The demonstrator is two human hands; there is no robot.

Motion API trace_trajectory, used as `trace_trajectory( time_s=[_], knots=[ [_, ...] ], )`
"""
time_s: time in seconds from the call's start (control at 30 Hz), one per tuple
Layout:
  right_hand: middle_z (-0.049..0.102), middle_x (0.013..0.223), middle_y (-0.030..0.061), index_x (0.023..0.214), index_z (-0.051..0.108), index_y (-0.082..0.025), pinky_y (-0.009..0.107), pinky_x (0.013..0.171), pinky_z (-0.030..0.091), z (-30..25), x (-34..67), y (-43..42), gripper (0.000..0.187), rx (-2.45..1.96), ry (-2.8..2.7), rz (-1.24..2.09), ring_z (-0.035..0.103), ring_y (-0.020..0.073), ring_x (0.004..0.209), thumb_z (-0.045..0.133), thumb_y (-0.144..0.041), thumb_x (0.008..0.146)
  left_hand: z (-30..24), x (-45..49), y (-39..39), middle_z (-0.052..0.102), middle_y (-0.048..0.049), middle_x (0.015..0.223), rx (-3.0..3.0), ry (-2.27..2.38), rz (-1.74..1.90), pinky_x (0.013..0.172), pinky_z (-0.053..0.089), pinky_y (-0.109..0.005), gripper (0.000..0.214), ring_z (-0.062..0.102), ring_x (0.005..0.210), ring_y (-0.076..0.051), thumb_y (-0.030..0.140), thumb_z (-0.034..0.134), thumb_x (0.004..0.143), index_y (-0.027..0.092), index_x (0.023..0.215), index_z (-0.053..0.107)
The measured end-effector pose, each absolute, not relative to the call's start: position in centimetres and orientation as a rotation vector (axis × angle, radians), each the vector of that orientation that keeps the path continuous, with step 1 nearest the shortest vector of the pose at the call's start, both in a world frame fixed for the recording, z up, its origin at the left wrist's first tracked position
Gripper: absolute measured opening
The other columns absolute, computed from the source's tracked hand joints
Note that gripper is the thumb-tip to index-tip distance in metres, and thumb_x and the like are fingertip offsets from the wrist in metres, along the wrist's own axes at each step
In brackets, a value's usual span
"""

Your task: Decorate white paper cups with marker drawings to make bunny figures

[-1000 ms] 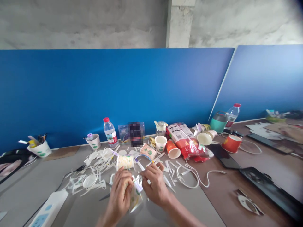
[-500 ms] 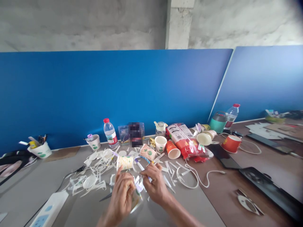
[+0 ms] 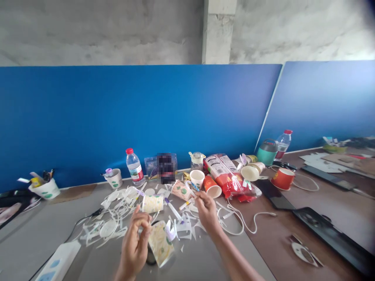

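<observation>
My left hand (image 3: 135, 238) is raised at the lower centre, its fingers loosely bent, thumb apart and nothing visible in them. Just right of it a yellow-patterned paper cup (image 3: 160, 244) lies tilted on the desk, with a white and lilac curled piece (image 3: 170, 231) at its upper edge. A black loop (image 3: 150, 255) shows partly behind this cup. My right hand (image 3: 207, 208) is closed at the fingertips on a thin blue-and-white strip (image 3: 194, 187), in front of an upright white cup (image 3: 197, 178). Between my hands lies a white and purple pen-like stick (image 3: 174, 210).
Paper scraps (image 3: 117, 210) cover the middle of the desk. Behind are a water bottle (image 3: 134, 168), a pink-patterned cup (image 3: 181, 190), an orange cup (image 3: 212, 187) and a red snack bag (image 3: 225, 175). A power strip (image 3: 60, 261) lies left; a white cable (image 3: 254, 218) lies right.
My hands have moved apart. The yellow-patterned cup between them now lies in plain view. My right hand has gone up and right with the blue-and-white strip; my left has shifted left and loosened.
</observation>
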State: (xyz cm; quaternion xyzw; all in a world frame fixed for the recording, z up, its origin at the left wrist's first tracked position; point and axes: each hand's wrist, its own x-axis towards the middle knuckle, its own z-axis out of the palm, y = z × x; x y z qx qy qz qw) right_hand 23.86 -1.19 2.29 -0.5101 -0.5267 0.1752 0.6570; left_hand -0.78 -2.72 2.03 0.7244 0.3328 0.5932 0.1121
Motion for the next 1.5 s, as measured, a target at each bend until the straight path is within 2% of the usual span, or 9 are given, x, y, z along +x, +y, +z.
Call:
trace_trajectory(
  time_s=[0.2,0.43,0.53,0.67,0.93,1.07,1.23,1.4,1.5],
  knots=[
    [0.074,0.071,0.0027,0.074,0.07,-0.022,0.039,0.089,0.04,1.8,23.1,-2.0,0.024,-1.315,-1.697,0.061,0.067,0.0216,0.078,0.053,-0.012,0.088,1.7,-1.0,-1.9,0.077,-0.007,0.091,1.535,1.072,1.597,0.092,0.062,-0.035,0.042,0.076,0.096,-0.025,0.063,0.074,0.089,0.023,0.079,0.067],
    [0.082,0.097,0.0085,0.093,0.076,-0.024,0.057,0.108,0.04,0.7,22.3,-2.1,0.013,-1.549,-1.879,0.053,0.07,0.0296,0.098,0.066,-0.016,0.089,2.3,-1.3,-1.5,0.074,-0.0046,0.086,1.401,0.982,1.547,0.093,0.059,-0.034,0.042,0.071,0.092,-0.023,0.063,0.081,0.083,0.022,0.08,0.074],
    [0.08,0.115,0.0099,0.114,0.076,-0.025,0.053,0.104,0.047,0.9,22.2,-2.1,0.029,-1.373,-1.765,0.093,0.07,0.0288,0.105,0.062,-0.014,0.091,2.2,-1.2,-1.3,0.07,-0.0029,0.078,1.384,0.883,1.558,0.104,0.055,-0.038,0.043,0.069,0.09,-0.022,0.063,0.078,0.086,0.022,0.074,0.073],
    [0.077,0.113,0.011,0.125,0.072,-0.02,0.039,0.087,0.058,1.7,21.4,-2.9,0.032,-0.996,-1.705,0.438,0.072,0.0234,0.096,0.055,-0.015,0.098,2.2,-1.3,-1.5,0.069,-0.0035,0.076,1.413,0.824,1.49,0.104,0.054,-0.037,0.046,0.065,0.083,-0.021,0.063,0.073,0.09,0.022,0.07,0.074],
    [0.075,0.111,0.0074,0.115,0.075,-0.025,0.037,0.095,0.058,2.1,19.9,-4.1,0.023,-0.838,-1.643,0.622,0.071,0.0238,0.108,0.065,-0.017,0.095,2.1,-1.5,-2.1,0.068,-0.0043,0.072,1.523,0.894,1.335,0.12,0.043,-0.049,0.054,0.062,0.078,-0.023,0.069,0.067,0.091,0.022,0.068,0.073],
    [0.074,0.101,0.005,0.093,0.073,-0.024,0.036,0.091,0.056,2.0,19.7,-3.9,0.009,-0.88,-1.632,0.601,0.07,0.0221,0.099,0.068,-0.016,0.093,2.4,-1.1,-2.2,0.068,-0.0051,0.071,1.553,0.926,1.276,0.121,0.042,-0.05,0.059,0.065,0.08,-0.025,0.075,0.064,0.089,0.022,0.066,0.07],
    [0.072,0.094,0.0039,0.081,0.069,-0.023,0.034,0.084,0.055,2.3,19.6,-4.1,0.014,-0.874,-1.633,0.564,0.068,0.0204,0.09,0.067,-0.014,0.092,2.7,-1.1,-2.1,0.069,-0.0052,0.07,1.568,0.945,1.301,0.119,0.045,-0.05,0.06,0.067,0.079,-0.025,0.077,0.064,0.088,0.022,0.066,0.072],
    [0.072,0.091,0.0057,0.081,0.07,-0.024,0.036,0.082,0.057,2.9,19.7,-4.6,0.017,-0.88,-1.588,0.533,0.069,0.0222,0.089,0.064,-0.017,0.095,3.3,-1.2,-2.5,0.081,-0.0145,0.093,1.614,1.124,1.337,0.108,0.054,-0.05,0.062,0.072,0.113,-0.038,0.081,0.065,0.083,0.023,0.079,0.083],
    [0.071,0.089,0.0062,0.078,0.069,-0.024,0.036,0.08,0.057,3.1,20.1,-4.5,0.019,-0.905,-1.554,0.514,0.07,0.0229,0.087,0.064,-0.021,0.096,3.5,-1.0,-2.9,0.082,-0.0157,0.099,1.658,1.177,1.374,0.1,0.059,-0.048,0.06,0.073,0.114,-0.04,0.081,0.068,0.081,0.023,0.084,0.085]
  ],
)
